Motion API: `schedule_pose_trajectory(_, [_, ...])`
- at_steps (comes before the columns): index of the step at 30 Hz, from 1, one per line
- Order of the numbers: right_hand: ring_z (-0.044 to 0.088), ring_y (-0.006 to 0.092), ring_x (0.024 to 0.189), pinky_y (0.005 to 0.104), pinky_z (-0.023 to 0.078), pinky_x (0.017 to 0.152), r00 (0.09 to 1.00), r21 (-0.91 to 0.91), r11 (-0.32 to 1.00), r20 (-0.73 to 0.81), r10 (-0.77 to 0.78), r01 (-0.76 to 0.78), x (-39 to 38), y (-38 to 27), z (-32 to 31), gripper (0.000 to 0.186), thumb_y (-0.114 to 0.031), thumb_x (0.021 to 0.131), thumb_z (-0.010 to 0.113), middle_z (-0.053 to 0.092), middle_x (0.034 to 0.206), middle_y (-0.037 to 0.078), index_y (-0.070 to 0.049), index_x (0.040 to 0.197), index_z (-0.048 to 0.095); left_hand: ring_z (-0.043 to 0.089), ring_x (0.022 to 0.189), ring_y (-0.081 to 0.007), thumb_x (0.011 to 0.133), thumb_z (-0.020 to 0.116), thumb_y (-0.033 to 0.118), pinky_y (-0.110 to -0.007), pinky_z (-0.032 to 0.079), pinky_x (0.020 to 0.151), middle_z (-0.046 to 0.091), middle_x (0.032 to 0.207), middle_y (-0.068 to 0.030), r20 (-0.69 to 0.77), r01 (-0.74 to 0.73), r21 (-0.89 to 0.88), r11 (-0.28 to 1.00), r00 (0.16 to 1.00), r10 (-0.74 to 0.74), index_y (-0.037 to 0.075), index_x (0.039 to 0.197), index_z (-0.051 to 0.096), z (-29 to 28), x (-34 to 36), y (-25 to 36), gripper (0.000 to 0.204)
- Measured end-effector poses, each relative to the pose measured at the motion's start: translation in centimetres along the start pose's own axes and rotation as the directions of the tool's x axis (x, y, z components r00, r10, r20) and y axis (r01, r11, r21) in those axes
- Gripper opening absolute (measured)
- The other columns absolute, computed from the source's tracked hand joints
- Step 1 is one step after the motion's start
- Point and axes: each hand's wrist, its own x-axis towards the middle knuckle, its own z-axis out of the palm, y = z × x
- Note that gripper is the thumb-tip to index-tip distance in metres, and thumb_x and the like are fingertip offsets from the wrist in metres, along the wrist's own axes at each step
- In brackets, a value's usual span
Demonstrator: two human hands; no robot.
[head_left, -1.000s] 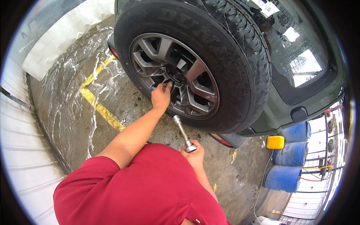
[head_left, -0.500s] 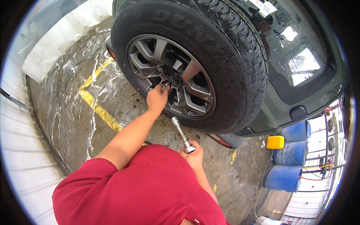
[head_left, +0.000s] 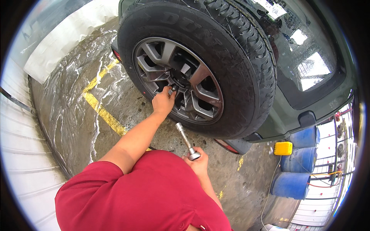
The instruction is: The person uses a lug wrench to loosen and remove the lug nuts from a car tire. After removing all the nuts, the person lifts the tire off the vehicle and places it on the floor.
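A spare wheel with a black tyre (head_left: 246, 92) and a grey alloy rim (head_left: 169, 52) is mounted on the back of a dark green vehicle (head_left: 327, 104). My left hand (head_left: 163, 102) reaches to the rim's centre. Its fingers are closed on a small metal wheel nut (head_left: 174, 88) beside the hub; they partly hide it. Lower down, near my body, my right hand (head_left: 199, 161) grips a ratchet wrench (head_left: 194, 156). From its round head a silver extension with a socket (head_left: 179, 126) points up toward the tyre's lower edge, apart from it.
Blue drums (head_left: 291, 184) stand on the right, with a yellow jerrycan (head_left: 283, 148) beside them and a thin hose (head_left: 271, 181) along the floor. A yellow painted line (head_left: 102, 111) crosses the wet, soapy concrete on the left. Pale wall panels (head_left: 27, 154) curve along the left side.
The wheel sits slightly farther right and lower in view. My left fingers have shifted a little at the hub, still on the nut. My right hand keeps its grip on the ratchet wrench.
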Motion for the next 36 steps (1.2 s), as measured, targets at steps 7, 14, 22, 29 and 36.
schedule_pose_trajectory(7, [0.054, 0.0070, 0.061, 0.0239, 0.046, 0.058, 0.999, -0.040, 0.999, 0.011, 0.034, -0.033, 0.0, -0.4, 0.0, 0.032, -0.009, 0.066, 0.081, 0.059, 0.068, -0.001, -0.001, 0.090, 0.062, 0.064, 0.067, -0.0336, 0.088, 0.062, 0.030, -0.044, 0.050, 0.061, 0.065, 0.069, -0.0126, -0.004, -0.079, 0.134, 0.988, 0.997, 0.081, 0.009, 0.099, 0.063, 0.4, 0.6, -0.3, 0.024])
schedule_pose_trajectory(14, [0.054, 0.0076, 0.060, 0.0246, 0.047, 0.058, 0.998, -0.052, 0.997, -0.009, 0.063, -0.064, 0.1, -0.5, -0.1, 0.031, -0.011, 0.065, 0.081, 0.059, 0.066, 0.000, -0.002, 0.088, 0.063, 0.064, 0.068, -0.0337, 0.087, 0.062, 0.030, -0.043, 0.050, 0.060, 0.066, 0.072, -0.0120, -0.018, -0.029, -0.052, 0.998, 0.999, 0.028, 0.009, 0.095, 0.065, -0.2, 0.2, -0.1, 0.023])
schedule_pose_trajectory(22, [0.052, 0.0067, 0.059, 0.0240, 0.046, 0.058, 0.997, -0.072, 0.995, -0.005, 0.076, -0.076, 0.3, -0.4, -0.3, 0.029, -0.011, 0.064, 0.081, 0.058, 0.064, -0.001, -0.002, 0.085, 0.062, 0.066, 0.071, -0.0325, 0.086, 0.063, 0.031, -0.042, 0.050, 0.062, 0.068, 0.076, -0.0121, -0.029, -0.028, 0.095, 0.995, 0.999, 0.031, 0.009, 0.097, 0.065, 0.8, 0.7, 0.0, 0.025])
schedule_pose_trajectory(29, [0.051, 0.0062, 0.059, 0.0235, 0.045, 0.057, 0.997, -0.087, 0.994, 0.008, 0.072, -0.071, 0.3, -0.7, -0.6, 0.029, -0.009, 0.065, 0.080, 0.057, 0.065, -0.002, -0.002, 0.087, 0.063, 0.065, 0.071, -0.0327, 0.084, 0.064, 0.034, -0.042, 0.050, 0.062, 0.067, 0.075, -0.0112, -0.007, -0.011, -0.057, 0.998, 1.000, 0.011, 0.009, 0.092, 0.066, -0.4, 0.4, -0.2, 0.026])
schedule_pose_trajectory(36, [0.051, 0.0059, 0.060, 0.0232, 0.044, 0.057, 0.998, -0.053, 0.997, 0.031, 0.064, -0.062, 0.2, -0.4, -0.8, 0.029, -0.007, 0.065, 0.080, 0.057, 0.066, -0.002, -0.002, 0.087, 0.062, 0.065, 0.069, -0.0297, 0.083, 0.066, 0.029, -0.042, 0.050, 0.060, 0.066, 0.074, -0.0078, -0.038, -0.101, 0.062, 0.993, 0.994, 0.103, 0.012, 0.099, 0.065, 1.1, 0.7, -1.6, 0.023])
